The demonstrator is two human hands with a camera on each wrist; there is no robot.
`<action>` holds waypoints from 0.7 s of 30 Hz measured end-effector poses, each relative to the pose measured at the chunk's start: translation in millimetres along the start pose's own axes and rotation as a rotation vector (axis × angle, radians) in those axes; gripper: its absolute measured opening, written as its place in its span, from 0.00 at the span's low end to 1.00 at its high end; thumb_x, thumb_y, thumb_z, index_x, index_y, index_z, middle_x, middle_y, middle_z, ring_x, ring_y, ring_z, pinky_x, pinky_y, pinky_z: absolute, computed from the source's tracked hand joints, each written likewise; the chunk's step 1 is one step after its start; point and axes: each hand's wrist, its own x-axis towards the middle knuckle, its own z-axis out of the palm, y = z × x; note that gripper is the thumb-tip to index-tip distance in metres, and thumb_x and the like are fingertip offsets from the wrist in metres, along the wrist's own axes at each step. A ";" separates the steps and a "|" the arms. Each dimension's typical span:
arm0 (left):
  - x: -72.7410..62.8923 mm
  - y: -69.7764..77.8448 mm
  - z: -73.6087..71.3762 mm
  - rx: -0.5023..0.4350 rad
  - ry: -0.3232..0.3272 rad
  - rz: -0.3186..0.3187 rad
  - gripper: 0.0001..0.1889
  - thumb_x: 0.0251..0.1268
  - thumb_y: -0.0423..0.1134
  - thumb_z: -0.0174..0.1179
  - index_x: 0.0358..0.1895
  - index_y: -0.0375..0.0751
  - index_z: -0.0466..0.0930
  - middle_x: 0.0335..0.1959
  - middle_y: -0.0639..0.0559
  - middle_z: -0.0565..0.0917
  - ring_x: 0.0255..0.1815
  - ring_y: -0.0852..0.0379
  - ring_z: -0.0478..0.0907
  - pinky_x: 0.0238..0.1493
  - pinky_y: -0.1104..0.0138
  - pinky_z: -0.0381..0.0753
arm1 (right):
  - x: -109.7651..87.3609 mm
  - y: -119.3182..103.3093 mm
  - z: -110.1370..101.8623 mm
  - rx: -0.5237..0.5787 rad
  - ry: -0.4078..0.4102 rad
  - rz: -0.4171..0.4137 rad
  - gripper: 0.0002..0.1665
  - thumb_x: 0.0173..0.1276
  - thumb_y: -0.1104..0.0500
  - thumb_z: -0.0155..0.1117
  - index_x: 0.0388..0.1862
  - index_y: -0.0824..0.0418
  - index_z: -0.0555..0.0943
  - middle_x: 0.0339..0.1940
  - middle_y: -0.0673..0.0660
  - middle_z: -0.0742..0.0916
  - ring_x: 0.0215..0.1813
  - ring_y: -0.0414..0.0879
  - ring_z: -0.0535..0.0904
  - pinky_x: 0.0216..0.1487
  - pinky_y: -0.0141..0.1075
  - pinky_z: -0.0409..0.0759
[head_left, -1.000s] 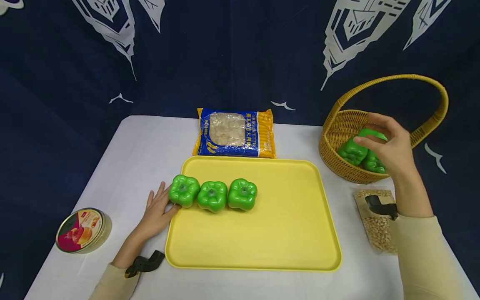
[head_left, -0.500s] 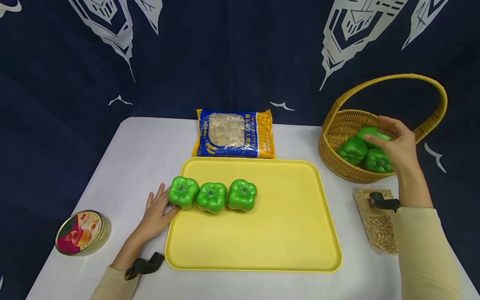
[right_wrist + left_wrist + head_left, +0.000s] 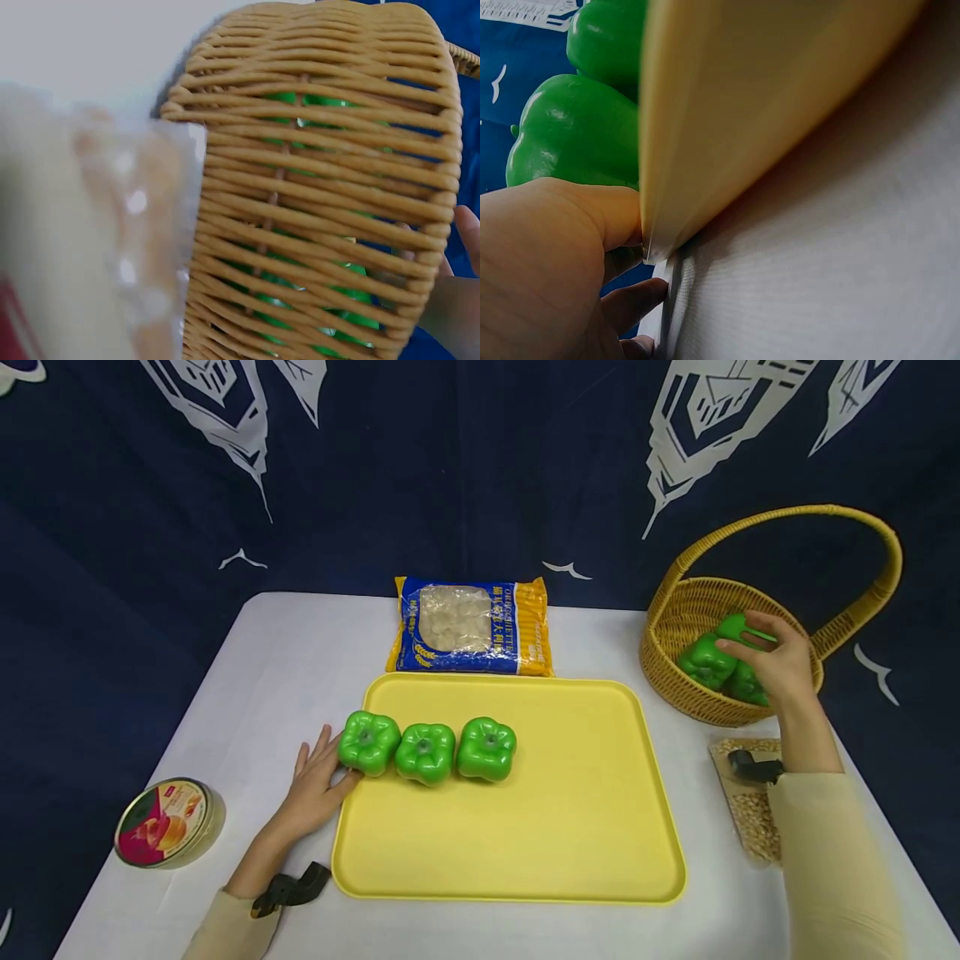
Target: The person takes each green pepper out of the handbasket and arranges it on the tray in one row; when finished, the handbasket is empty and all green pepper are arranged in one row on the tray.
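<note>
White table [image 3: 285, 652], tray [image 3: 517, 843], basket [image 3: 675, 689], packet [image 3: 468, 628], bag [image 3: 756, 818], tin [image 3: 171, 823]

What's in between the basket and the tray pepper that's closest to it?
Nothing sits between that pepper and the basket: just bare yellow tray, then a strip of white tabletop. You see it in the head view.

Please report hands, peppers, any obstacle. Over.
Left hand at tray's left edge. Right hand, at basket peppers, grip unclear. Three peppers on tray. Basket handle may obstruct.
</note>
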 end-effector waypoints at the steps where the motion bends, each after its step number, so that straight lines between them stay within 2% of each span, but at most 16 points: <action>1: 0.3 0.2 -0.1 0.000 0.001 0.001 0.32 0.70 0.37 0.55 0.74 0.32 0.58 0.76 0.32 0.58 0.80 0.33 0.35 0.72 0.37 0.24 | 0.7 0.6 1.0 0.001 -0.003 0.003 0.43 0.63 0.47 0.69 0.75 0.45 0.64 0.60 0.35 0.71 0.66 0.41 0.69 0.45 0.16 0.70; 9: -0.3 1.4 -0.2 0.002 0.001 -0.003 0.32 0.70 0.38 0.55 0.74 0.32 0.59 0.75 0.32 0.59 0.80 0.32 0.36 0.73 0.37 0.24 | 4.7 7.3 11.0 -0.028 -0.049 0.023 0.46 0.64 0.43 0.66 0.77 0.47 0.60 0.75 0.48 0.66 0.75 0.53 0.62 0.57 0.26 0.71; 12: 0.0 1.6 0.1 0.005 0.002 0.003 0.32 0.70 0.38 0.55 0.74 0.33 0.59 0.75 0.33 0.59 0.80 0.33 0.36 0.73 0.37 0.25 | 6.2 9.8 14.2 -0.035 -0.072 0.028 0.47 0.65 0.42 0.66 0.78 0.47 0.57 0.78 0.56 0.62 0.77 0.57 0.59 0.67 0.39 0.71; 15: -0.5 2.0 -0.1 0.005 0.004 0.003 0.32 0.70 0.38 0.55 0.74 0.33 0.59 0.75 0.33 0.60 0.80 0.33 0.36 0.73 0.37 0.25 | 6.2 10.7 17.1 -0.051 -0.118 0.025 0.50 0.64 0.40 0.66 0.79 0.47 0.55 0.80 0.61 0.58 0.78 0.63 0.55 0.72 0.57 0.63; 16: -0.9 2.0 -0.2 0.004 0.005 0.004 0.32 0.70 0.39 0.55 0.74 0.33 0.59 0.75 0.33 0.60 0.80 0.33 0.36 0.73 0.37 0.25 | 6.9 11.5 18.0 -0.057 -0.135 0.024 0.51 0.63 0.40 0.67 0.79 0.47 0.55 0.80 0.62 0.55 0.78 0.65 0.52 0.72 0.60 0.60; 21: -1.3 2.4 -1.2 0.007 0.010 0.008 0.32 0.70 0.39 0.55 0.74 0.33 0.59 0.75 0.32 0.60 0.80 0.32 0.36 0.73 0.37 0.25 | 12.7 12.0 20.3 -0.090 -0.218 -0.006 0.54 0.63 0.44 0.70 0.80 0.52 0.52 0.82 0.64 0.46 0.79 0.70 0.41 0.73 0.67 0.51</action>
